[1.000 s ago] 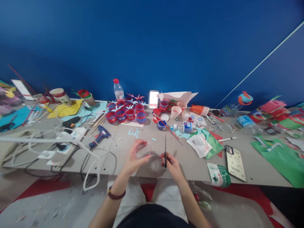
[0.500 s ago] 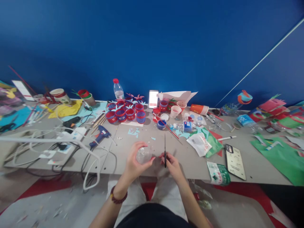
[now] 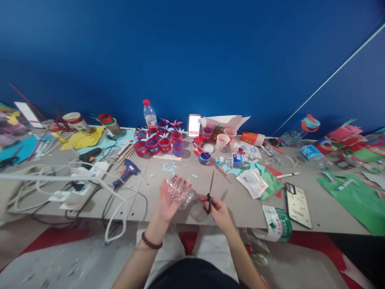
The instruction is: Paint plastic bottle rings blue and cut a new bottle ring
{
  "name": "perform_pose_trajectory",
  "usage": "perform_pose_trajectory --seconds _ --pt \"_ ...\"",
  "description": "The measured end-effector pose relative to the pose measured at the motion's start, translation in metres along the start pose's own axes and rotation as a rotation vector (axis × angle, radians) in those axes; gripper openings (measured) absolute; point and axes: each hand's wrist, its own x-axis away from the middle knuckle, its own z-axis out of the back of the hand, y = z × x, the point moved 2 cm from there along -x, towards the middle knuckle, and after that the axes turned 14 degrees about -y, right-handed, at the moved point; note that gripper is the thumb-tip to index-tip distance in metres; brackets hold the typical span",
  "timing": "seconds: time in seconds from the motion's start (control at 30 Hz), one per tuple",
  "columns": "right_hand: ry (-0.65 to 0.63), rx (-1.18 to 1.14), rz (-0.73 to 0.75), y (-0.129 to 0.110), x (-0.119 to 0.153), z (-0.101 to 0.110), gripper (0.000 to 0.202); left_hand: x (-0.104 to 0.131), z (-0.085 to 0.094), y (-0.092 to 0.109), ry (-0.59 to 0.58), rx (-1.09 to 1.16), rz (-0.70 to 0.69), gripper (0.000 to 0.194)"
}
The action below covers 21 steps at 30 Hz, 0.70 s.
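Observation:
A clear ribbed plastic bottle lies in my left hand. That palm is turned up, and my fingers show through the plastic; whether the bottle is whole or a cut piece, I cannot tell. To its right, my right hand is closed around the black handles of a pair of scissors. The blades point away from me, close together, and apart from the bottle. Both hands are near the front edge of the table. Small blue paper scraps lie beyond my left hand.
A blue glue gun and white cables lie at left. Decorated red and blue cups stand behind. At right are a labelled bottle, a phone and a green label overhanging the front edge.
My left hand has turned palm up, and the bottle has tipped onto its side across the fingers. The scissors have tilted slightly right. The green label has shifted toward the front edge.

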Motion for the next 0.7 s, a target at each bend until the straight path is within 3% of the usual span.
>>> perform_pose_trajectory --seconds 0.13,0.33,0.5,0.6,0.7 --pt "-0.021 0.103 0.062 -0.007 0.002 0.002 0.034 -0.002 0.01 -0.002 0.059 0.105 0.068 0.023" --pt "0.113 0.252 0.211 -0.057 0.023 0.017 0.022 -0.008 0.016 0.006 0.031 -0.084 0.025 0.026" --pt "0.442 0.548 0.255 -0.088 0.029 0.064 0.024 -0.029 0.004 0.026 -0.04 -0.258 0.04 0.023" --pt "0.459 0.778 0.244 -0.091 0.023 0.099 0.028 -0.05 -0.005 0.032 -0.051 -0.329 0.046 0.022" --pt "0.418 1.004 0.132 -0.08 0.021 0.13 0.033 -0.073 -0.011 0.034 -0.046 -0.365 -0.059 0.017"
